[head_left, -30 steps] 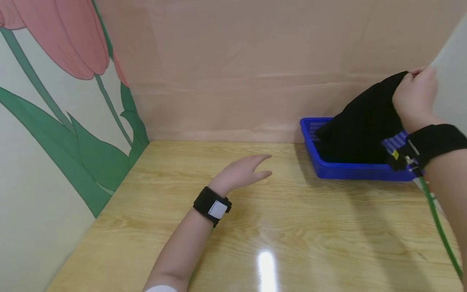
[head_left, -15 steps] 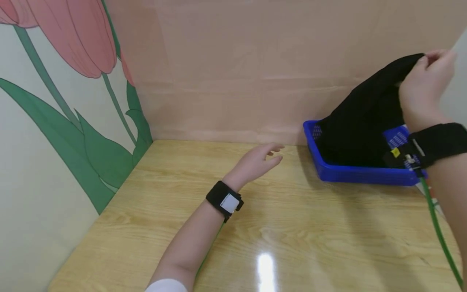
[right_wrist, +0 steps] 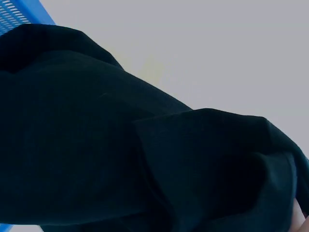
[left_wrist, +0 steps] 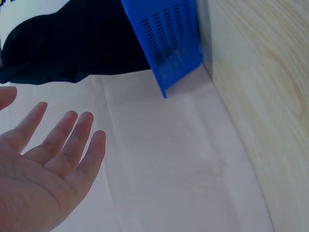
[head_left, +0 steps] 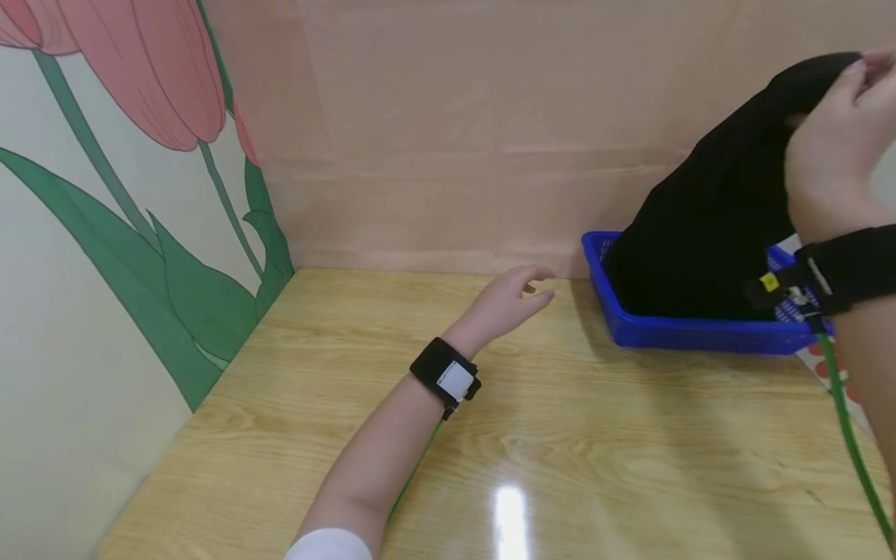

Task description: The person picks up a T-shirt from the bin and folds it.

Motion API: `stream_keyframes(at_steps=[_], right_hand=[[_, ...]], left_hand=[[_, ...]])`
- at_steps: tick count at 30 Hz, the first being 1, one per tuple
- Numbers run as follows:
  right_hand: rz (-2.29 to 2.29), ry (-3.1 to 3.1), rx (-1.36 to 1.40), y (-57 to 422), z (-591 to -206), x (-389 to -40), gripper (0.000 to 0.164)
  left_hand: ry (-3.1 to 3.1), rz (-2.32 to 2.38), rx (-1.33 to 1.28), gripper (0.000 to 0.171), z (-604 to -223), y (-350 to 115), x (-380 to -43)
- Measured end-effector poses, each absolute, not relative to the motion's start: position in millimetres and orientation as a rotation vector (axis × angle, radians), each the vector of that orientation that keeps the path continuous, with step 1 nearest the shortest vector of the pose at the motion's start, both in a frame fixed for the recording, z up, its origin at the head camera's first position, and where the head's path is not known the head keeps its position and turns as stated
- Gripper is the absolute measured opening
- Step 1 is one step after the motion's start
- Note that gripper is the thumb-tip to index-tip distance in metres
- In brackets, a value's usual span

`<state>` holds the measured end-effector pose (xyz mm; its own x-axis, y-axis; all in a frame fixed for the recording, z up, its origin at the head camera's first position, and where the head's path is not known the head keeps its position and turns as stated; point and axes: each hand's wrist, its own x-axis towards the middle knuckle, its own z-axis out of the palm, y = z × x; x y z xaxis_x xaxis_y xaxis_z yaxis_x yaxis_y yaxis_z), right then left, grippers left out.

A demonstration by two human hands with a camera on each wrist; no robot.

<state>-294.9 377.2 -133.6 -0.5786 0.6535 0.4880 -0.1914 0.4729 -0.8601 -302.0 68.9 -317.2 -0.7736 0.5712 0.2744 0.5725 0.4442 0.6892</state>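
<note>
A black cloth [head_left: 721, 202] slants up out of a blue plastic basket [head_left: 700, 333] at the right back of the table. My right hand [head_left: 840, 140] grips its upper end, high above the basket, while the lower part stays inside. In the right wrist view the fabric [right_wrist: 96, 135] fills most of the picture in loose folds, and only a bit of the fingers [right_wrist: 298, 220] shows at the corner. My left hand [head_left: 504, 299] hovers left of the basket with relaxed, spread fingers, holding nothing. Its palm [left_wrist: 43, 183] faces the left wrist camera, apart from the cloth.
The wooden table [head_left: 336, 404] ends at a brown paper-covered wall [head_left: 434, 155] behind. A wall with painted tulips [head_left: 140, 78] borders the left side. A green cable [head_left: 843, 420] trails from the right wristband, and a red-dotted white item [head_left: 819, 359] lies partly hidden beside the basket.
My right hand has risen and moved right, drawing the black cloth higher out of the basket. My left hand has shifted right, closer to the basket, its fingers bending slightly.
</note>
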Motion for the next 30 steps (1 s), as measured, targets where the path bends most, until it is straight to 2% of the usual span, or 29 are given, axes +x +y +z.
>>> stream_keyframes(at_steps=[18, 23, 30], right_hand=[[1.032, -1.751, -0.214, 340, -110, -282, 0.042], [1.047, -1.662, -0.031, 322, -104, -278, 0.041], [1.071, -1.598, 0.029, 298, -99, -264, 0.040]], left_hand=[[-2.546, -1.478, -0.998, 0.048, -304, 81, -312], [-2.506, -1.560, -0.940, 0.051, -302, 82, -316], [-2.458, -1.632, -0.907, 0.060, -301, 81, -321]])
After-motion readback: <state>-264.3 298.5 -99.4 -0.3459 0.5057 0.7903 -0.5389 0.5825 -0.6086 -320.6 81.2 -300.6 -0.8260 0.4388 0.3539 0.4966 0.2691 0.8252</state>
